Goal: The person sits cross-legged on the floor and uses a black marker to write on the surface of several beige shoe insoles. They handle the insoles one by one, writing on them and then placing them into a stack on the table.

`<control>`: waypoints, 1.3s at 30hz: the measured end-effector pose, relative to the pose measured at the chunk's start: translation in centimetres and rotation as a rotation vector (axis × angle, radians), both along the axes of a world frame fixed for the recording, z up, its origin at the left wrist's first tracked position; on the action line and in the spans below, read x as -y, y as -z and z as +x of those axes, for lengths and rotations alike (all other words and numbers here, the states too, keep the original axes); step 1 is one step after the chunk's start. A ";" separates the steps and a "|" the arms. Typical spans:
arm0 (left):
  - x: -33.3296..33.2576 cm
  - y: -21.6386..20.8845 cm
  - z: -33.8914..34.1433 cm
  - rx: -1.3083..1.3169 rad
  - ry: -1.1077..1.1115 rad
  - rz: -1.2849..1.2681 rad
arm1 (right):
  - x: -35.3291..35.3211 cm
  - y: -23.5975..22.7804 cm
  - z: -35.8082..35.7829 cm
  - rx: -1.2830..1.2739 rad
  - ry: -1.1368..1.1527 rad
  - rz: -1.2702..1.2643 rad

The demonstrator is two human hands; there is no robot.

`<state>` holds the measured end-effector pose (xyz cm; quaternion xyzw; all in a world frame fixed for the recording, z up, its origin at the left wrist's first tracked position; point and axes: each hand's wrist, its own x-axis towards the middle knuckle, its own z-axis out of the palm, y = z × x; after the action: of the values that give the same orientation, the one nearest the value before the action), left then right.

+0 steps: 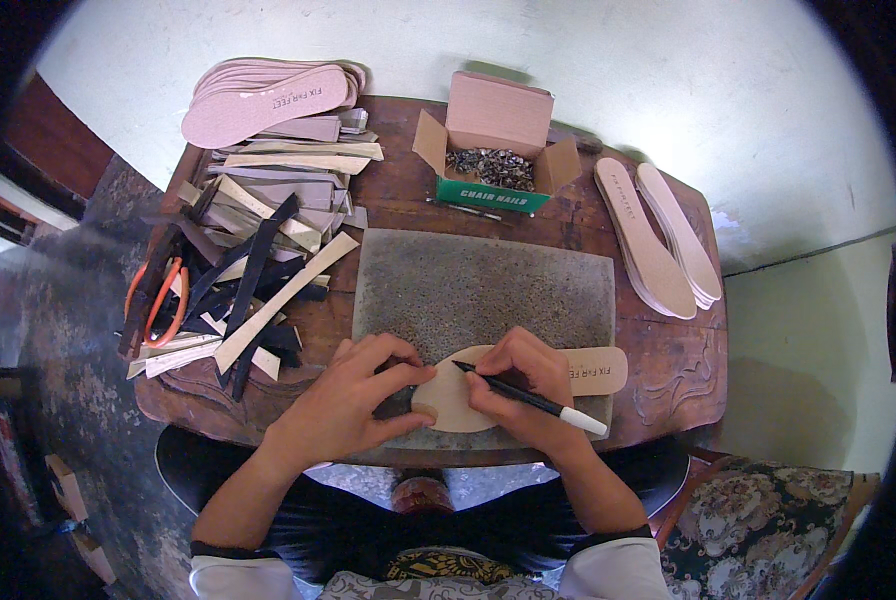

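A beige insole [450,408] lies on its side-to-side length across the near part of a grey speckled board [483,275]. My left hand [358,395] grips its wide left end, with the thumb and fingers at the edge. In my right hand [528,390] is a black marker [518,392] with a white end. Its tip is at the insole's upper surface, near the wide end; whether it touches I cannot tell. My right hand hides the insole's middle, while the narrow heel end [600,370] shows to its right.
Stacked insoles [268,105] sit at the back left, above many cut strips [293,195] and orange-handled scissors [168,300]. An open green box of nails [493,170] stands at the back. More insoles [643,235] lie right on the wooden table [658,370]. A floral-patterned chair [758,530] is at lower right.
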<state>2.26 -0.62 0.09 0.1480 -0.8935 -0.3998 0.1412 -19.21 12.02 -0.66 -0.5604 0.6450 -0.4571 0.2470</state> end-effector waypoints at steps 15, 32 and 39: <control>0.0 0.7 -0.1 -0.020 -0.012 -0.027 | -0.3 0.7 -1.1 0.249 0.075 -0.079; -0.1 0.0 -0.2 0.000 -0.004 -0.015 | -0.2 -0.1 -0.3 -0.002 0.068 -0.006; -0.1 -0.2 -0.2 -0.002 -0.008 -0.008 | -0.3 0.3 -0.5 -0.028 0.058 -0.010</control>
<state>2.11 -0.55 0.25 0.1506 -0.8944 -0.3957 0.1442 -19.72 12.30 -0.95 -0.5490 0.6621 -0.4592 0.2220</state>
